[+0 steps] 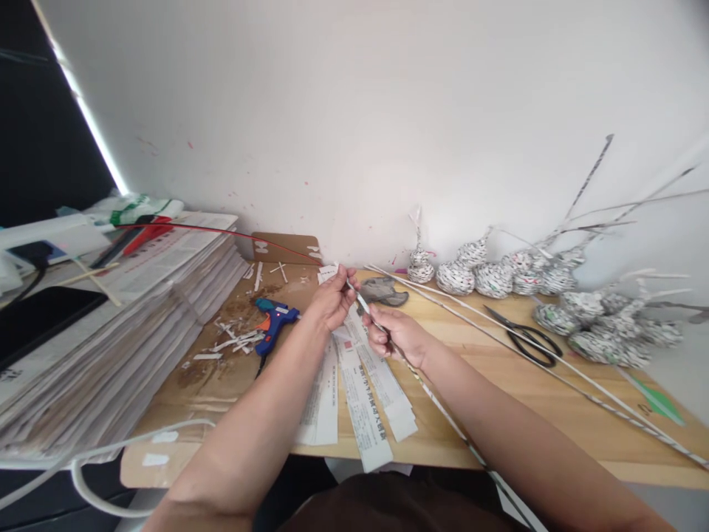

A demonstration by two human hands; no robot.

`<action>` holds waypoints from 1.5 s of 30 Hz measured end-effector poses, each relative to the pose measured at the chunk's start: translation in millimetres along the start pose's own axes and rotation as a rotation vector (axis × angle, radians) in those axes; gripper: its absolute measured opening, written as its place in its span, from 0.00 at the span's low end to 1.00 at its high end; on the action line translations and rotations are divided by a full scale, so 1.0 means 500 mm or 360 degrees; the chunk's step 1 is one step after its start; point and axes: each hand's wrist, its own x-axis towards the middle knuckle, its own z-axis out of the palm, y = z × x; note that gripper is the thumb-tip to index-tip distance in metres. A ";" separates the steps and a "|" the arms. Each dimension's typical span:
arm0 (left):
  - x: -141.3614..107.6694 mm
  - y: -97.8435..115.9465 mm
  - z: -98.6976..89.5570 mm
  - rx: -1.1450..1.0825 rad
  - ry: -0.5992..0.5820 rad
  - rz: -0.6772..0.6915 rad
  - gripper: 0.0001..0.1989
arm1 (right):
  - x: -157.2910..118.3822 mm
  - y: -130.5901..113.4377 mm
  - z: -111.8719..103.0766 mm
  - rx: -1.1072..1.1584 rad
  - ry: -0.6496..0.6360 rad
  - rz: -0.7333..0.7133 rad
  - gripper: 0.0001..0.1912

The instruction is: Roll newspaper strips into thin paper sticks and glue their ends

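Observation:
My left hand [335, 298] pinches the upper end of a long, thin rolled-paper stick [443, 408] above the middle of the table. Lower on the same stick, my right hand [394, 331] is closed round it, and the rest slopes down to the right beneath my right forearm. Under both hands, printed paper strips [362, 414] lie fanned out toward the table's front edge. A crumpled grey cloth [385, 290] rests just behind my right hand. To the left of my left hand lies a blue glue gun [272, 329].
A tall newspaper stack [111, 355] fills the left, with a dark phone [49, 318] on top. Paper scraps [238, 340] lie on cardboard. Black scissors [532, 340], long paper sticks [476, 314] and several woven paper gourds [492, 280] are at the right. A white cable loops front left.

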 end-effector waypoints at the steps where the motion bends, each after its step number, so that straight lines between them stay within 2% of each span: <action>1: 0.000 0.001 0.000 -0.0001 -0.0001 -0.0004 0.10 | 0.003 0.000 -0.001 0.0078 -0.0022 0.0027 0.22; 4: 0.001 0.002 -0.001 -0.0003 0.0000 -0.0010 0.10 | 0.009 -0.001 -0.001 0.0077 0.0059 -0.0023 0.22; 6: 0.001 0.002 -0.001 -0.0010 -0.0001 -0.0018 0.10 | 0.010 -0.003 0.001 0.0240 -0.0017 0.0002 0.20; 8: 0.001 0.003 -0.001 -0.0018 -0.0003 -0.0029 0.11 | 0.009 -0.004 0.003 0.0466 -0.0177 0.0094 0.17; 10: 0.002 0.003 -0.001 -0.0022 0.0003 -0.0031 0.10 | 0.010 -0.004 0.004 0.0474 -0.0192 0.0125 0.18; 12: 0.003 0.002 -0.002 -0.0021 0.0018 -0.0024 0.10 | 0.012 -0.001 0.003 0.0152 0.0002 0.0015 0.21; 14: 0.004 -0.001 -0.002 -0.0017 0.0028 -0.0015 0.09 | 0.014 0.002 0.000 -0.0313 0.0253 -0.0203 0.22; 16: 0.004 -0.003 -0.003 -0.0013 0.0022 -0.0018 0.08 | 0.015 0.001 -0.002 -0.0602 0.0386 -0.0345 0.20; 18: 0.005 -0.005 -0.003 -0.0010 0.0002 -0.0029 0.07 | 0.013 -0.004 -0.004 -0.0479 0.0314 -0.0259 0.20; 22: 0.006 -0.007 -0.004 -0.0012 -0.0032 -0.0042 0.06 | 0.007 -0.013 -0.007 0.0192 -0.0134 0.0087 0.19; 23: 0.006 -0.007 -0.004 -0.0014 -0.0034 -0.0038 0.06 | 0.007 -0.012 -0.007 0.0206 -0.0146 0.0086 0.19; 27: 0.008 -0.007 -0.005 -0.0014 -0.0025 -0.0020 0.07 | 0.009 -0.002 -0.003 -0.0293 0.0205 -0.0189 0.21; 28: 0.008 -0.007 -0.005 -0.0013 -0.0026 -0.0020 0.08 | 0.009 0.001 -0.002 -0.0334 0.0234 -0.0218 0.21; 29: 0.007 -0.007 -0.005 -0.0013 -0.0030 -0.0023 0.08 | 0.010 0.002 -0.002 -0.0284 0.0196 -0.0202 0.21; 32: 0.006 -0.007 -0.005 -0.0009 -0.0039 -0.0033 0.07 | 0.008 -0.001 -0.003 0.0092 -0.0127 -0.0009 0.20; 34: 0.006 -0.008 -0.006 -0.0003 -0.0031 -0.0035 0.07 | 0.007 -0.005 -0.005 0.0090 -0.0193 0.0031 0.20; 36: 0.007 -0.009 -0.006 0.0007 -0.0012 -0.0029 0.06 | 0.008 -0.009 -0.004 -0.0278 0.0030 -0.0097 0.19; 39: 0.008 -0.010 -0.005 0.0021 0.0016 -0.0014 0.06 | 0.011 -0.013 0.000 -0.1070 0.0493 -0.0513 0.15; 41: 0.008 -0.010 -0.004 0.0027 0.0024 -0.0014 0.06 | 0.014 -0.013 0.004 -0.1268 0.0591 -0.0666 0.13; 43: 0.007 -0.009 -0.003 0.0027 0.0022 -0.0026 0.06 | 0.017 -0.011 0.006 -0.0991 0.0464 -0.0504 0.15; 45: 0.007 -0.009 -0.003 0.0022 0.0018 -0.0039 0.07 | 0.020 -0.008 0.006 -0.0450 0.0206 -0.0216 0.16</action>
